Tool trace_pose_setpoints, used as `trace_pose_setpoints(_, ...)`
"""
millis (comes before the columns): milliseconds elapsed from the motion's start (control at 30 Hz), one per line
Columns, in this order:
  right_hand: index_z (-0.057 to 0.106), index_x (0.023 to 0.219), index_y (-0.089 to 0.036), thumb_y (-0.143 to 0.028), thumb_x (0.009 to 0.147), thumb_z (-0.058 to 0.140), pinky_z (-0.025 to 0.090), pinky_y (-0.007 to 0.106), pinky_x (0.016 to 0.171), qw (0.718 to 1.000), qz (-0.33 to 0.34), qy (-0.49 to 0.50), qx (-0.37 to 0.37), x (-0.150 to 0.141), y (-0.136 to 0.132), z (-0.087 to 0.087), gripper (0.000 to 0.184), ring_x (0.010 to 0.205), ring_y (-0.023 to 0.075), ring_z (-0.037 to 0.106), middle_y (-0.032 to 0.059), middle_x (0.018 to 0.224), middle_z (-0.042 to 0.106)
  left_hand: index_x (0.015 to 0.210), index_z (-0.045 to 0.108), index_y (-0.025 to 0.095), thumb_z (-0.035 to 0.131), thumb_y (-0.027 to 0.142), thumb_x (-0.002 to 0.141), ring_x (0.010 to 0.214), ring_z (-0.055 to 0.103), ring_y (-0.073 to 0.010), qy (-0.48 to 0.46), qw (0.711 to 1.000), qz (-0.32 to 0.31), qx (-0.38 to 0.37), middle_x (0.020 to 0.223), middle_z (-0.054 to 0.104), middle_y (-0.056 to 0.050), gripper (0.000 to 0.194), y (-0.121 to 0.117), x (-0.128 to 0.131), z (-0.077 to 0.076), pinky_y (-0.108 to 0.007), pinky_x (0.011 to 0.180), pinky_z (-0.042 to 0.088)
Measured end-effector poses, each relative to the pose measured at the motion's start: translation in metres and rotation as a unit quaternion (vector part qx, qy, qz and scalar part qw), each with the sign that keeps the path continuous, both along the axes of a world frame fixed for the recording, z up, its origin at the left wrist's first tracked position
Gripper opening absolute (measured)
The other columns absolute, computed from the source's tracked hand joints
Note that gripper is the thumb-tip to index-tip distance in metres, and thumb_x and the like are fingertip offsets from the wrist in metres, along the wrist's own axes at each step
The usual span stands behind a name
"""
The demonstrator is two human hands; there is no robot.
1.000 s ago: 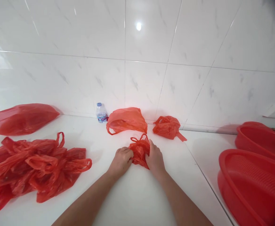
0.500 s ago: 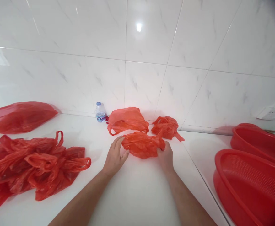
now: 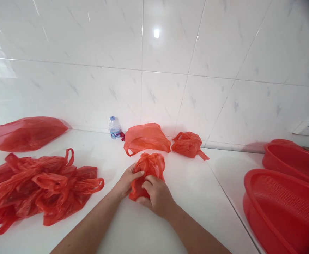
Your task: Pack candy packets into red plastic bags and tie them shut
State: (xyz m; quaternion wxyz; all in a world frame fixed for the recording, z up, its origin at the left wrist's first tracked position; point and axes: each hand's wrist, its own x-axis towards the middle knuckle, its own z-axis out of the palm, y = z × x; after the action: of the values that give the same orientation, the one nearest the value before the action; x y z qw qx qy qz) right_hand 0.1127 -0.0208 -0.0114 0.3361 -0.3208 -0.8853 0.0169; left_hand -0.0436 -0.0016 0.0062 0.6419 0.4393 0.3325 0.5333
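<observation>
A crumpled red plastic bag is bunched up over the white tabletop between my hands. My left hand pinches its left side, thumb on top and fingers underneath. Curled against its right, near part are the fingers of my right hand, which grip the plastic; their tips are partly hidden by the bag. Just beyond lie two more red plastic bags: a flatter, puffed one with a loop handle, and a smaller crumpled one to its right.
A heap of red plastic bags spreads over the left side, with a puffed red bag behind it. A small water bottle stands by the tiled wall. Red plastic baskets sit at the right, past a seam in the tabletop.
The bag was stretched sideways between my hands; now it is gathered into a narrower bunch. My right hand has moved left and nearer, and my left hand has closed on the bag.
</observation>
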Motion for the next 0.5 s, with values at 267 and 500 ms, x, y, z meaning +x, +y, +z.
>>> trace_pose_setpoints(267, 0.058, 0.098, -0.017, -0.010, 0.087, 0.034, 0.047, 0.031, 0.068, 0.974, -0.206, 0.081, 0.055, 0.006, 0.014, -0.002, 0.027, 0.080, 0.0197, 0.058, 0.0086, 0.090, 0.062, 0.099, 0.061, 0.017, 0.061, 0.030, 0.078, 0.078, 0.065, -0.0208, 0.016, 1.000, -0.007, -0.024, 0.088, 0.068, -0.006, 0.025, -0.007, 0.007, 0.002, -0.033, 0.074, 0.049)
trace_pose_setpoints(500, 0.062, 0.092, -0.020, -0.016, 0.082, 0.044, 0.047, 0.033, 0.075, 0.971, -0.212, 0.073, -0.082, 0.021, 0.027, -0.002, 0.021, 0.085, 0.0206, 0.059, 0.0055, 0.087, 0.064, 0.087, 0.063, 0.017, 0.058, 0.026, 0.073, 0.068, 0.062, -0.0161, 0.024, 1.000, -0.011, -0.009, 0.075, 0.066, -0.003, 0.018, -0.011, 0.017, 0.010, -0.028, 0.067, 0.048)
